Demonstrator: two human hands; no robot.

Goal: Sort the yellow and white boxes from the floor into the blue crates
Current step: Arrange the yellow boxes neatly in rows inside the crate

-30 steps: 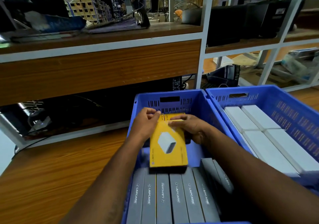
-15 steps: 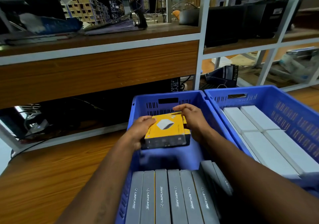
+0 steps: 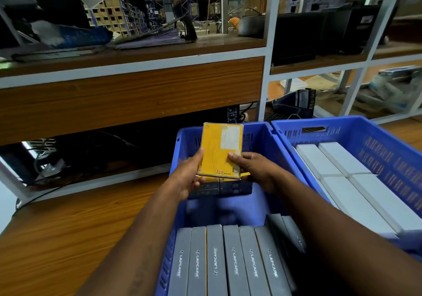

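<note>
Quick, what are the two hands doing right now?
Left hand: grips the left edge of the upright yellow cardboard box.
Right hand: grips the same box's right edge.

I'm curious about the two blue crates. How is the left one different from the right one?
The left crate holds grey-spined boxes standing on edge in a row; the right crate holds white boxes lying flat. Both hands hold a yellow box over the left crate; nothing is held over the right one. Both are blue, slotted plastic, side by side.
</note>
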